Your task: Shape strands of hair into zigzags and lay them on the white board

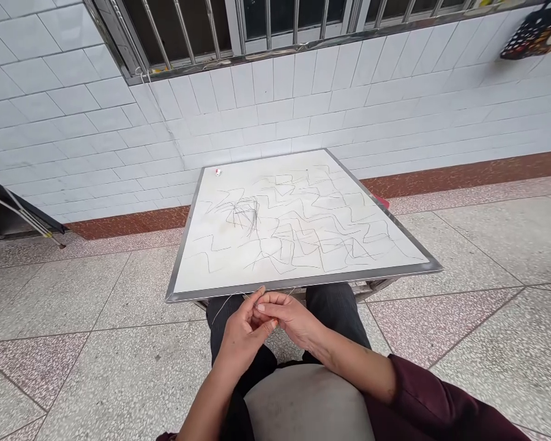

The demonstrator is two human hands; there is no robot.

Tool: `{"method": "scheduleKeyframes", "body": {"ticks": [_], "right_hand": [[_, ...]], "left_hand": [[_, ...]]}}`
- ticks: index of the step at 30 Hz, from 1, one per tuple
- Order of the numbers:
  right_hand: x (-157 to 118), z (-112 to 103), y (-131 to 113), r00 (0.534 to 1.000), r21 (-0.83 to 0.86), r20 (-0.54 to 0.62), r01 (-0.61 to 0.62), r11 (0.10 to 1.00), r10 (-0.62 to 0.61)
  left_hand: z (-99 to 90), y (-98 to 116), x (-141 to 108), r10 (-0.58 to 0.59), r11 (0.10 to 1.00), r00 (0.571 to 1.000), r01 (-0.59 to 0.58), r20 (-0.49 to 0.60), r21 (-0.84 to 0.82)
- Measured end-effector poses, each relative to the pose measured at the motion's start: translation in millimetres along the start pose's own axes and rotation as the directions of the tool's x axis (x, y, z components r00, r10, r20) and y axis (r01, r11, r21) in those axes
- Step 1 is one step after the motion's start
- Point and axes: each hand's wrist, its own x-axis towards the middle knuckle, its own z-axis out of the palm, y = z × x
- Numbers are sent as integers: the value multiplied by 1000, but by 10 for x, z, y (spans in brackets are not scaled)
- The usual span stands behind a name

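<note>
Wire (221,308), thin and light in colour, is held at the near edge of the bench (188,278), above the lap. By the left hand (245,331) and the right hand (287,313) it is pinched, with the fingertips brought close together; thumbs and fingers are almost closed. Thin ends are seen on both sides of the hands, but whether they belong to one piece cannot be told. An orange spot is seen at the left thumb tip; its nature cannot be told. On the white top, many bent wires (294,242) are spread, and a tangled bunch (244,213) is placed left of centre. Near the far left corner, a small red-and-white object (218,173) is seen.
</note>
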Motion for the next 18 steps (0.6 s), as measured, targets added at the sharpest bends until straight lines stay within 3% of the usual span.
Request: {"method": "scheduleKeyframes", "body": {"ticks": [2, 4, 8, 12, 14, 16, 17, 18], "right_hand": [[-16, -18, -28, 1000, -1, -11, -26, 1000, 26], [-31, -29, -54, 997, -18, -32, -69, 997, 68], [-48, -9, -67, 992, 6, -20, -125, 992, 125], [-31, -16, -42, 992, 85, 54, -121, 989, 116], [-20, -69, -53, 995, 83, 15, -99, 992, 98], [-30, -144, -104, 984, -40, -170, 49, 998, -55], [-45, -177, -146, 937, -188, -280, 158, 969, -207], [-68, -200, -195, 854, -385, -338, 257, 886, -395]], "left_hand": [[-62, 38, 0, -43, 998, 999, 43, 1, -42], [-101, 42, 10, -60, 988, 995, 47, -83, -145], [-74, -21, 45, -87, 928, 968, -7, -233, -374], [-20, -31, 63, -76, 886, 955, -67, -287, -459], [-25, -4, 62, -58, 877, 941, -112, -334, -468], [-45, 25, 56, -48, 877, 920, -148, -389, -456], [-55, 36, 53, -47, 882, 910, -156, -412, -445], [-62, 42, 50, -46, 888, 902, -161, -430, -432]]}}
